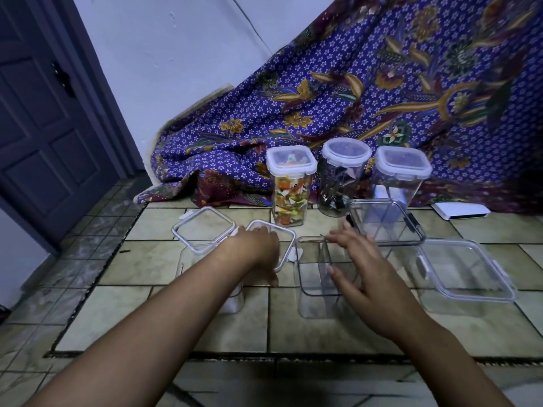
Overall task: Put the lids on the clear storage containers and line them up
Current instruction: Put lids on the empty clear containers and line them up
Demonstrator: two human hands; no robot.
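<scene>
My left hand (255, 249) is shut on a clear square lid with a white rim (286, 240), held above the tiled floor. A second white-rimmed lid (202, 227) lies to its left, over a clear open container (188, 265) that my forearm partly hides. My right hand (364, 268) hovers with its fingers spread over another open clear container (311, 283), the thumb at its rim. On the right stand two lidded clear containers, one dark-rimmed (388, 224) and one clear-rimmed (470, 271).
Three lidded containers stand in a row at the back: one with colourful pieces (291, 189), a round one (343, 177) and a square one (399, 177). Behind them hangs a purple patterned cloth (382, 92). A flat white device (461, 211) lies at the right, a dark door (44, 127) at the left.
</scene>
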